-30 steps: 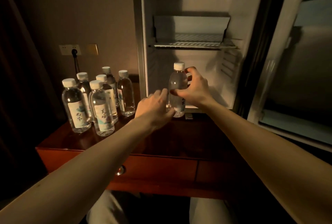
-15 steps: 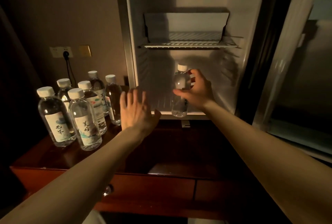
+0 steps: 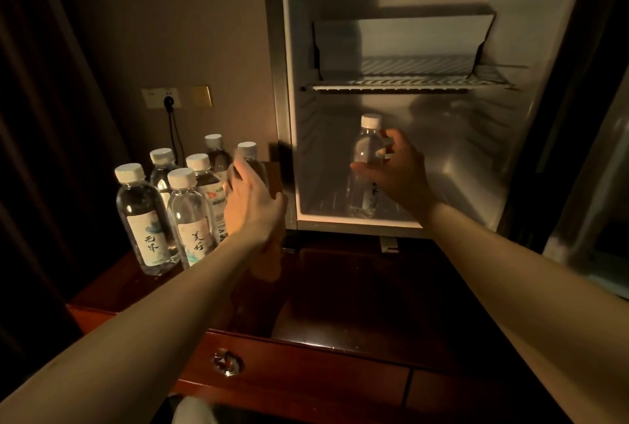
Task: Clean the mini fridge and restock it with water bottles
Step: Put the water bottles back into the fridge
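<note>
The white mini fridge stands open on a dark wooden cabinet. One clear water bottle with a white cap stands upright on the fridge floor, and my right hand holds it from the right, thumb in front and fingers behind. Several more capped water bottles are clustered on the cabinet top left of the fridge. My left hand reaches into that cluster with its fingers straight. They lie against the bottle nearest the fridge, whose lower part is hidden behind the hand.
A wire shelf spans the fridge above the bottle. The fridge door hangs open at the right. On the wall behind the bottles is a socket with a black plug and cord. A drawer with a metal knob sits below the cabinet top.
My right hand has carried the bottle from the fridge's front edge deeper inside. My left hand has let go of it and swung left to the bottles on the cabinet.
</note>
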Motion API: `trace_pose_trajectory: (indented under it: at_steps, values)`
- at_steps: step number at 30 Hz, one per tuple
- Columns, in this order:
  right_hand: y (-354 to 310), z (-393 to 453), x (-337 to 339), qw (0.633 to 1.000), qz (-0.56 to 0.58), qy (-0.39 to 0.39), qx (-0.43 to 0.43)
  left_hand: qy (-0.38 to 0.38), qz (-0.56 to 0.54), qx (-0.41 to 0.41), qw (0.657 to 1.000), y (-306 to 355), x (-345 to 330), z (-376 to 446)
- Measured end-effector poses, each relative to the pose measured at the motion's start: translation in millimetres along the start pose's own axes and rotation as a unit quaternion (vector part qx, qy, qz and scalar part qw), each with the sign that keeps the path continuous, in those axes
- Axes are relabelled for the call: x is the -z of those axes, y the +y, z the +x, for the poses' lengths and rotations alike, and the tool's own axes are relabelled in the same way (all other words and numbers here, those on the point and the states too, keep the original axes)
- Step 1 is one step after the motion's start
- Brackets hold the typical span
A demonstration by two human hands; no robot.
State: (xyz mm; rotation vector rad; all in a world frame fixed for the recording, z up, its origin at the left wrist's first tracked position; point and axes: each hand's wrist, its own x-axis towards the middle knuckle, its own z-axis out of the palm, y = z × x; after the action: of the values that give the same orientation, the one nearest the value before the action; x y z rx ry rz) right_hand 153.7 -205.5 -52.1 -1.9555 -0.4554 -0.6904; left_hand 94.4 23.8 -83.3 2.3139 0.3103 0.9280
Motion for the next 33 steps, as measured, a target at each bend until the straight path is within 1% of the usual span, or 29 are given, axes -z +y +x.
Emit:
trace_pose_trajectory:
  at_steps: [4,9,11,13,17,21,23,26,30,33]
  values:
    - [3,6,-6,1.000,0.002,-0.002,-0.003,-0.028,-0.022,0.056,0.998,-6,-3,11]
    - [7,11,-13,1.000,0.020,-0.002,-0.017,-0.017,-0.042,0.103,0.994,-8,-10,18]
    - [11,13,-15,0.999,0.028,-0.008,-0.016,0.007,-0.047,0.090,0.995,-10,-13,18]
    - [17,15,-16,0.999,0.031,-0.017,-0.017,0.025,-0.044,0.053,0.997,-9,-13,16]
    - [21,15,-18,0.999,0.036,-0.027,-0.023,0.021,-0.055,0.010,0.998,-6,-11,10]
    - [24,5,-21,0.997,0.043,-0.058,-0.033,0.048,-0.067,0.002,0.997,-4,-8,-2]
    - [30,-1,-22,0.996,0.033,-0.064,-0.055,0.056,-0.077,-0.007,0.995,2,-3,-9]
    - [33,-4,-24,0.995,0.020,-0.052,-0.086,0.062,-0.099,-0.025,0.993,14,6,-16]
    - [33,4,-32,0.994,-0.021,-0.042,-0.099,0.059,-0.146,-0.044,0.986,29,12,-20]
    - [39,13,-41,0.994,-0.023,-0.024,-0.102,0.052,-0.150,-0.073,0.985,41,9,-22]
